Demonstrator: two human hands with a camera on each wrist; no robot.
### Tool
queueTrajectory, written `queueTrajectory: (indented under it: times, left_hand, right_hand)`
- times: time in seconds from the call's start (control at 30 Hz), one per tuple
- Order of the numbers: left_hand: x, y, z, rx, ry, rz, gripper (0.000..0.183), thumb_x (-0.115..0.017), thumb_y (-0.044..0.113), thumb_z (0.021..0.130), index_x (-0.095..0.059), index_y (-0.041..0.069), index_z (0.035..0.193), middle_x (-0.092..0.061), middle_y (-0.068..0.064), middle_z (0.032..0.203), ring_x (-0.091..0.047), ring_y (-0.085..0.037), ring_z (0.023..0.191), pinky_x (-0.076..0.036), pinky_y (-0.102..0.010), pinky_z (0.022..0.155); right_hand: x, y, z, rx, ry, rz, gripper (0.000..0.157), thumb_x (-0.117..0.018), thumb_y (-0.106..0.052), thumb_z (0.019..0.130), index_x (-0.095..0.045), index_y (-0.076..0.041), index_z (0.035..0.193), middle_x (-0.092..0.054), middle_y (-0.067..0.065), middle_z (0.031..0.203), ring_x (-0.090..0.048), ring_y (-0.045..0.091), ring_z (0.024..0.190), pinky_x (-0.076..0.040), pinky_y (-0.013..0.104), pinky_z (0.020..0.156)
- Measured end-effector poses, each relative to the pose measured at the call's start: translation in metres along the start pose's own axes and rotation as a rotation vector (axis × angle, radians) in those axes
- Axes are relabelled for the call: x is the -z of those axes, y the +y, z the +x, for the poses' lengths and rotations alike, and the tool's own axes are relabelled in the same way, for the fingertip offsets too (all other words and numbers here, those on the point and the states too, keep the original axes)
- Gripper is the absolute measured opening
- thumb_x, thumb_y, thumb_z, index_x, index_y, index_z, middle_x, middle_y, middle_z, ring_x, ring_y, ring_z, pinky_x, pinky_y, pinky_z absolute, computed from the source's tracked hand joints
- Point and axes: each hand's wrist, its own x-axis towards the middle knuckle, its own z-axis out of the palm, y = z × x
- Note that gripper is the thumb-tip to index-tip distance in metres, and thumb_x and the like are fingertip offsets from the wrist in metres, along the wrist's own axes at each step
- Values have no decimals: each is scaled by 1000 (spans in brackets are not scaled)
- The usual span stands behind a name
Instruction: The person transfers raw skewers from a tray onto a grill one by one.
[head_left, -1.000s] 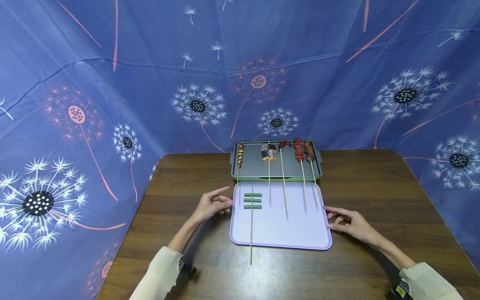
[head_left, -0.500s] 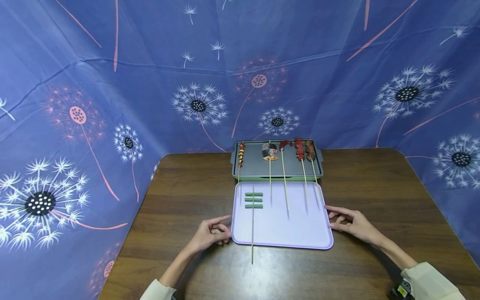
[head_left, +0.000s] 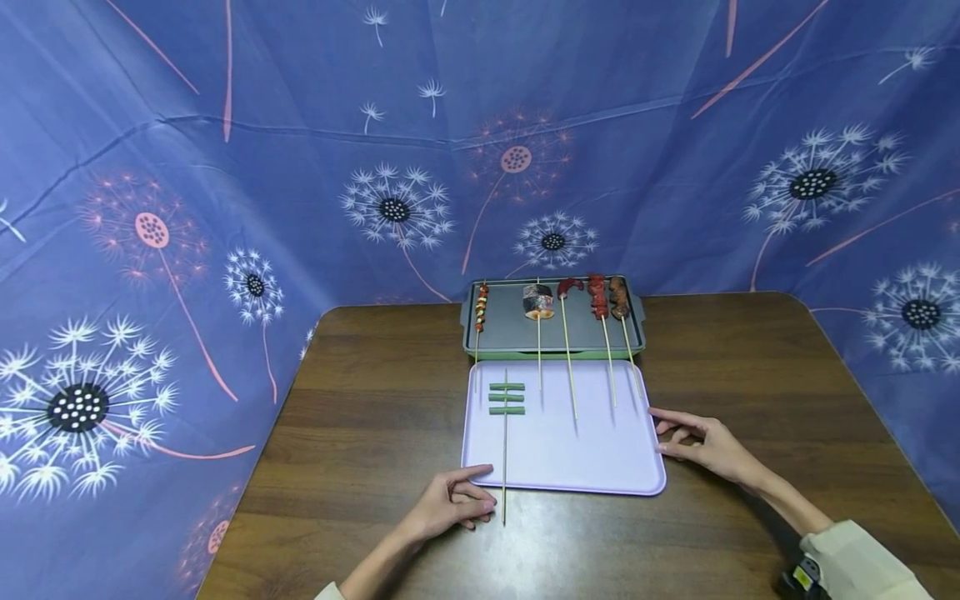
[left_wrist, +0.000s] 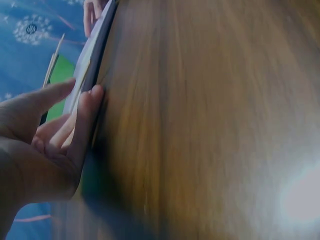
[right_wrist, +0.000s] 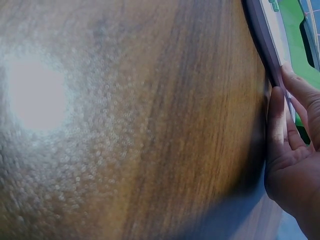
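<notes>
A lilac tray [head_left: 585, 450] lies on the wooden table. On it rests a skewer with green bean pieces [head_left: 507, 398], its bare stick reaching past the near edge. My left hand [head_left: 450, 504] is at the tray's near-left corner, index finger over the rim and thumb just left of the stick's end; in the left wrist view the hand [left_wrist: 55, 135] has its fingers apart. My right hand [head_left: 705, 446] touches the tray's right edge with extended index finger and thumb, and the right wrist view shows this hand [right_wrist: 295, 130] at the rim.
Behind the tray stands a grey grill pan [head_left: 510, 329] on a green base. It carries a small vegetable skewer [head_left: 481, 310], a fish skewer [head_left: 537, 302], a curved red skewer [head_left: 570, 286], a red meat skewer [head_left: 597, 297] and a brown one [head_left: 618, 298]. Their sticks overhang the tray.
My left hand has slid from the tray's left side toward me and then right, round the near corner to beside the bean skewer's stick. The right hand stays at the right edge.
</notes>
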Motion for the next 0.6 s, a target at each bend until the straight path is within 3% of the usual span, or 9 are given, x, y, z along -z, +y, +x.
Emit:
queueTrajectory:
  times: [0.23, 0.6]
  left_hand:
    - [-13, 4, 7, 55, 24, -56, 72, -75, 3, 91, -38, -8, 152, -74, -27, 109, -76, -12, 81, -57, -19, 61]
    - [-22, 7, 11, 124, 1, -166, 76, -73, -2, 88, -36, -5, 154, -75, -25, 110, -77, -18, 83, -60, -22, 67]
  right_hand:
    - [-1, 0, 0, 12, 2, 6, 53, -78, -6, 89, -60, 6, 137, -70, 11, 104, -63, 2, 80, -48, 17, 67]
    - [-1, 0, 0, 22, 1, 17, 52, -77, -5, 89, -59, 7, 137, -70, 10, 104, -62, 1, 80, -48, 17, 66]
